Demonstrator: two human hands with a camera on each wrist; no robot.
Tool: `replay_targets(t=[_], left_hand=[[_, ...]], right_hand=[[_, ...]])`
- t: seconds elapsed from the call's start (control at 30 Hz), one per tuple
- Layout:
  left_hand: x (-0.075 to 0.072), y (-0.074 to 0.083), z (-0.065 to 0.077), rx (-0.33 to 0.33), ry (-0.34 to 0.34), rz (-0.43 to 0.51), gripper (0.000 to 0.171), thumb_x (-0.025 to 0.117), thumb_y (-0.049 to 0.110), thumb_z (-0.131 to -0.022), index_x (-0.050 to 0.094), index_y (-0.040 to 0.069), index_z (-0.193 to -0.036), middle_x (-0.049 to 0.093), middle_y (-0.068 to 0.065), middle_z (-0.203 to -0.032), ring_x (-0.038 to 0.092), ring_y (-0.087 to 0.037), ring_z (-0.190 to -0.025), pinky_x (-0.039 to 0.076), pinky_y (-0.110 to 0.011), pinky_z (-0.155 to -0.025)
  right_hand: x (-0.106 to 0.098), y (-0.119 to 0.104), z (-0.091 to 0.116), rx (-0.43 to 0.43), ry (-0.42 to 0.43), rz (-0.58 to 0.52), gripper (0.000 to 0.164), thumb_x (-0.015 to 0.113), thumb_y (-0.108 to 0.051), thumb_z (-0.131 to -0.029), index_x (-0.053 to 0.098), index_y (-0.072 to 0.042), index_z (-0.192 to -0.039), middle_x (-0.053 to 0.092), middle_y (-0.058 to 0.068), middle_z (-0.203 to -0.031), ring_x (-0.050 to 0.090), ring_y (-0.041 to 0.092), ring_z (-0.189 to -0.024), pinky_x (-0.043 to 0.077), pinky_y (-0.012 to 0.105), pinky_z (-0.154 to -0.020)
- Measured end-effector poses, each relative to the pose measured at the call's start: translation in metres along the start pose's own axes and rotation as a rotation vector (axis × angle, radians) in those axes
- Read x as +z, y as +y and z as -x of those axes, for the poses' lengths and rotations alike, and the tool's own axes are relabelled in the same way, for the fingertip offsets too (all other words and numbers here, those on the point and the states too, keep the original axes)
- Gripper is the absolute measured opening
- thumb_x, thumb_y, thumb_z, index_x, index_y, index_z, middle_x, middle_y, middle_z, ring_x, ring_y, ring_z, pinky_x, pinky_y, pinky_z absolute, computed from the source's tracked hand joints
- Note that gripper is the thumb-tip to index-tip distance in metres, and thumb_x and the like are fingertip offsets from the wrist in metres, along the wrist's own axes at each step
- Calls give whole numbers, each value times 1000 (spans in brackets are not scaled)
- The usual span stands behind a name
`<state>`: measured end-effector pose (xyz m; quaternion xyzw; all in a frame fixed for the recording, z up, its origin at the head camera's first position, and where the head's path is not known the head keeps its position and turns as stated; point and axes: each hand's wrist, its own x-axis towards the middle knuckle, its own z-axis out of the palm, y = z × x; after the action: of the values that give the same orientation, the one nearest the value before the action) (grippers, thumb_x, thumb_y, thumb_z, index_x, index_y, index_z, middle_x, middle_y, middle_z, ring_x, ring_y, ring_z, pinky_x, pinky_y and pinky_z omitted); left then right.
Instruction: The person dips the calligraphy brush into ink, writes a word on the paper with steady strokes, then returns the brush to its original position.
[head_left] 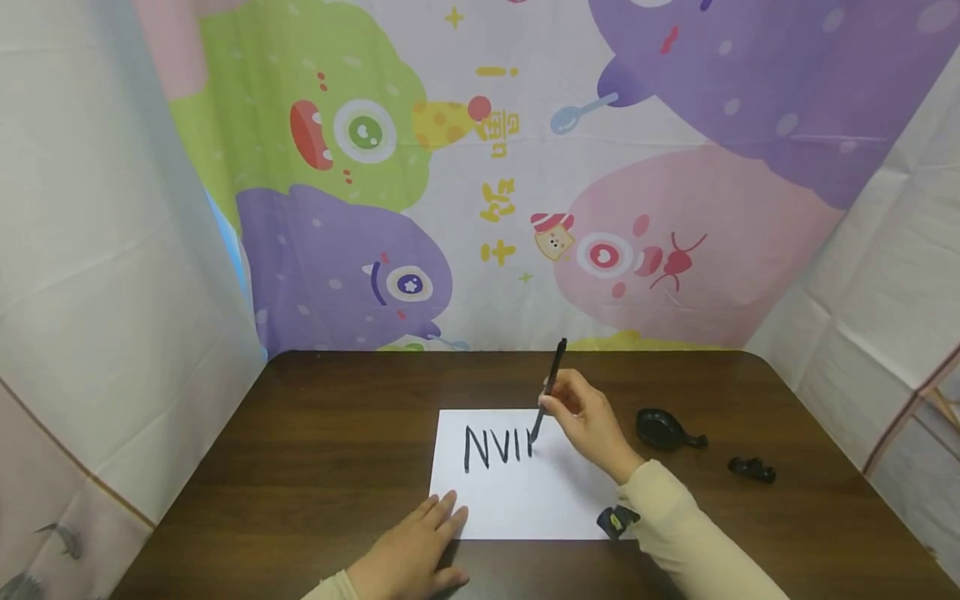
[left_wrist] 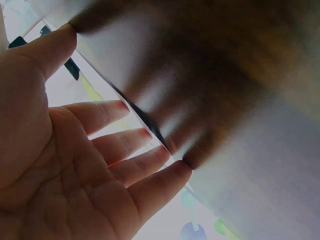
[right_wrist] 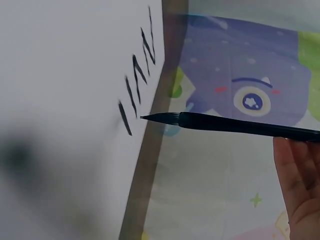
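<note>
A sheet of white paper point(head_left: 525, 508) lies on the table, bearing the black brushed letters point(head_left: 491, 450) N, V and I, with another upright stroke after them. My right hand point(head_left: 592, 421) pinches a black ink brush point(head_left: 557, 367) partway along its handle, which stands nearly upright. In the right wrist view, the pointed dark bristles point(right_wrist: 162, 118) are right by the newest strokes. My left hand point(head_left: 408, 546) is spread palm down, its straight fingers resting on the lower left corner of the paper; the left wrist view shows this palm point(left_wrist: 55, 165) from below.
To the right of the paper sits a black dish with a short handle point(head_left: 663, 428). Farther right lies a small black brush rest-like object point(head_left: 752, 469). A black device point(head_left: 618, 522) sits at my right cuff. A cartoon-printed curtain point(head_left: 495, 317) hangs behind the dark wooden table point(head_left: 330, 450).
</note>
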<state>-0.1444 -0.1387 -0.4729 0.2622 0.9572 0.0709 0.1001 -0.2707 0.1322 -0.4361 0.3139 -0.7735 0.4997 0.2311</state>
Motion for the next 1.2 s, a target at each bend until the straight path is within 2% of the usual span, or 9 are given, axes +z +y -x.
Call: replay_targets(t=[0.13,0.3,0.7,0.9,1.03,1.2], left_hand=[[0,0,0,16,16,-7,77,67,53,-85,47,10,-146,40,-16,-154,43,-41,-138,42,-53,-109],[0,0,0,22,21,-14,77,67,53,-85,47,10,-145,40,-17,-154,43,-41,-137,42,-52,-109],[0,0,0,15,3,-4,77,66,54,-85,46,11,-146,39,-16,-155,42,-41,-138,42,-53,-109],[0,0,0,9,2,3,77,67,54,-85,47,11,-146,39,-16,-155,43,-41,-138,43,-54,-107],[0,-1,-1,7,4,1,77,66,54,-85,47,12,-146,39,-16,-155,43,-41,-138,44,-54,-107],[0,-1,0,8,6,-4,77,66,55,-85,46,12,-146,39,-16,-155,42,-41,-138,44,-54,-107]], right_hand=[[-4,-8,-8,0,30,12,19,67,7,-86,57,4,-102,66,15,-84,69,30,-75,60,26,-67],[-8,-27,-17,7,52,-2,17,64,12,-86,54,11,-100,64,23,-81,68,38,-71,61,34,-64],[0,-16,-20,103,53,-49,18,61,11,-89,53,11,-105,62,29,-84,67,45,-77,59,49,-69],[3,-14,-19,140,54,-39,18,62,10,-89,53,10,-104,63,27,-85,67,45,-78,60,47,-69],[4,-14,-19,142,54,-36,18,62,10,-89,53,14,-104,63,28,-84,67,45,-77,60,45,-68],[3,-12,-18,127,47,-37,18,61,11,-89,53,12,-105,63,28,-86,68,45,-80,61,43,-70]])
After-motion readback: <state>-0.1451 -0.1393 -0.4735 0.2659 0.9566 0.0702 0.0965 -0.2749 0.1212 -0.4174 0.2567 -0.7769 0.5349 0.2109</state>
